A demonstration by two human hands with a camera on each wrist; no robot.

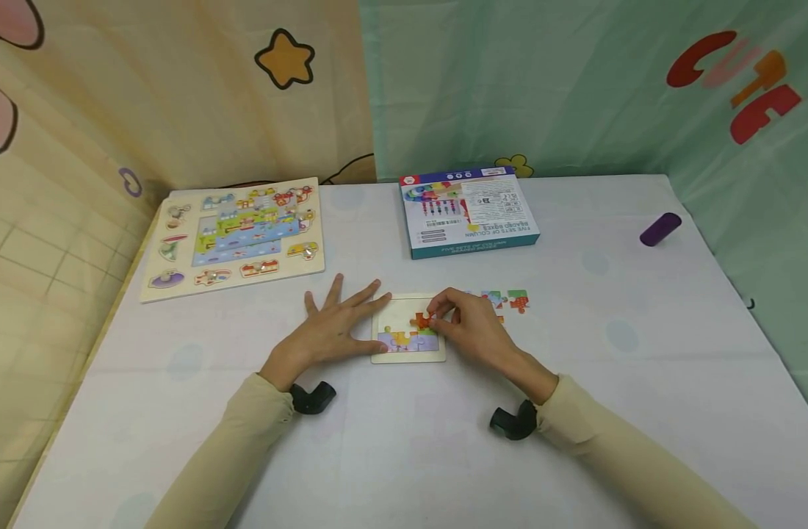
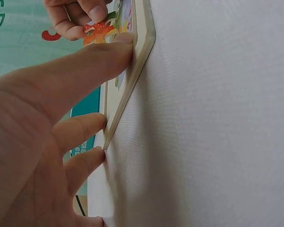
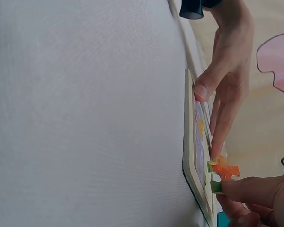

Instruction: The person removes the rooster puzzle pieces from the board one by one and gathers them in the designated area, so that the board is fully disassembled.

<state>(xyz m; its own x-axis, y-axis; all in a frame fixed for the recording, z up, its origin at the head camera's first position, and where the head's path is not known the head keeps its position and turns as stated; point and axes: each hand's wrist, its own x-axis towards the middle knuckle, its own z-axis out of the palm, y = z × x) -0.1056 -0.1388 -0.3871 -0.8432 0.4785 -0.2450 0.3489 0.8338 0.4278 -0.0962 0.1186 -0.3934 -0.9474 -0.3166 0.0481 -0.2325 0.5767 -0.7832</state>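
Note:
My right hand (image 1: 475, 329) pinches an orange-red jigsaw piece (image 3: 226, 171) with green on its edge between thumb and fingertips. The piece is tilted, over the right part of a small wooden puzzle tray (image 1: 407, 358). Inside the tray, joined purple and yellow pieces (image 1: 404, 342) fill the near side, and bare board shows at the far side. My left hand (image 1: 327, 332) lies spread at the tray's left, its thumb pressing on the near left corner and fingertips along the left edge. Several loose jigsaw pieces (image 1: 518, 300) lie right of the tray, partly hidden by my right hand.
A large wooden peg puzzle board (image 1: 151, 253) lies at the back left with a picture panel on it. A boxed toy set (image 1: 470, 213) lies at the back middle. A purple cylinder (image 1: 660, 229) is at the far right. Curtains hang behind the table.

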